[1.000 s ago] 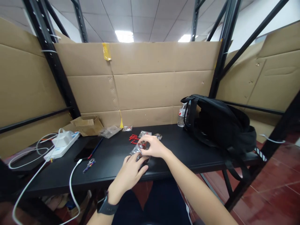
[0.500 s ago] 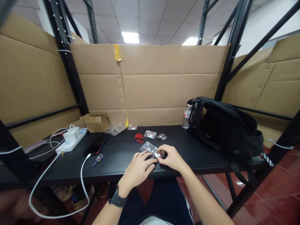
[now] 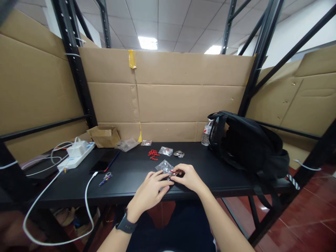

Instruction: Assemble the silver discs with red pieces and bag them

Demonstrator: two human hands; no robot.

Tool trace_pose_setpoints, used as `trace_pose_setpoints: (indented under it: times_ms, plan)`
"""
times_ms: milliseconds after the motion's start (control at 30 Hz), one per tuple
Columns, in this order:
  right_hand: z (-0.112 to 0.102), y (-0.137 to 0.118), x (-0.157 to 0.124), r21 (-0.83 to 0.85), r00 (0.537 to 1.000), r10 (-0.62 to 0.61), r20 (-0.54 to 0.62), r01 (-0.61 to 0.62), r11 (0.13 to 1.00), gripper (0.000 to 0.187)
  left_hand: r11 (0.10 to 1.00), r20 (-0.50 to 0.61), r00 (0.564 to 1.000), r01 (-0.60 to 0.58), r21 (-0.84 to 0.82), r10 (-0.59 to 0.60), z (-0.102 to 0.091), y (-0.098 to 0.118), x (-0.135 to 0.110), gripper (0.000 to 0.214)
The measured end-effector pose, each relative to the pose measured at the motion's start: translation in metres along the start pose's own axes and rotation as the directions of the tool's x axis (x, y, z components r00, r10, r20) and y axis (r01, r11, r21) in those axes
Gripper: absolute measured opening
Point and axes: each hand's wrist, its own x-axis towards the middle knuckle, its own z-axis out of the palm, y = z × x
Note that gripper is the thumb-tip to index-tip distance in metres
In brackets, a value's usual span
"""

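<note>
My right hand [image 3: 189,177] is closed in a pinch around a small shiny metal piece [image 3: 172,174] with a bit of red on it, low over the table's front part. Its exact kind is partly hidden by my fingers. My left hand [image 3: 152,190] lies just left of it, fingers stretched out and apart, the tips close to the piece. Behind the fingertips a clear plastic bag [image 3: 164,166] rests crumpled on the black table [image 3: 136,175]. Farther back are several small red parts [image 3: 153,153], a small sealed bag [image 3: 166,151] and round silvery metal pieces [image 3: 179,154].
A black backpack [image 3: 249,150] and a water bottle [image 3: 206,133] stand on the right. Leftward are a phone [image 3: 105,161], a keyring [image 3: 105,179], a white power strip [image 3: 76,157] with a looping cable, and a small cardboard box [image 3: 103,136]. Cardboard panels [image 3: 170,101] close off the back.
The metal piece in my right hand has turned and shows less of its round face. Both hands have shifted slightly left in view, as the whole scene has.
</note>
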Motion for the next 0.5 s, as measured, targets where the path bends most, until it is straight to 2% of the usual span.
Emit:
trace_pose_setpoints:
  times_ms: [133,267,500]
  plan:
    - [-0.0007,-0.0001,0.0008,0.080,0.999,-0.026,0.043,0.022,0.997,0.018,1.000,-0.007,1.000,-0.008,0.002,0.008,-0.0008,-0.0005,-0.0005,0.034]
    - [-0.0008,-0.0041,0.0012,0.076,0.997,-0.043,0.071,0.038,0.996,0.015,1.000,-0.013,1.000,-0.023,0.002,0.023,0.0004,-0.0028,-0.0004,0.033]
    - [-0.0028,-0.0073,0.0001,-0.016,0.999,-0.033,-0.043,0.033,0.999,0.013,1.000,-0.084,0.996,0.016,0.013,-0.015,0.0054,-0.0021,0.0034,0.030]
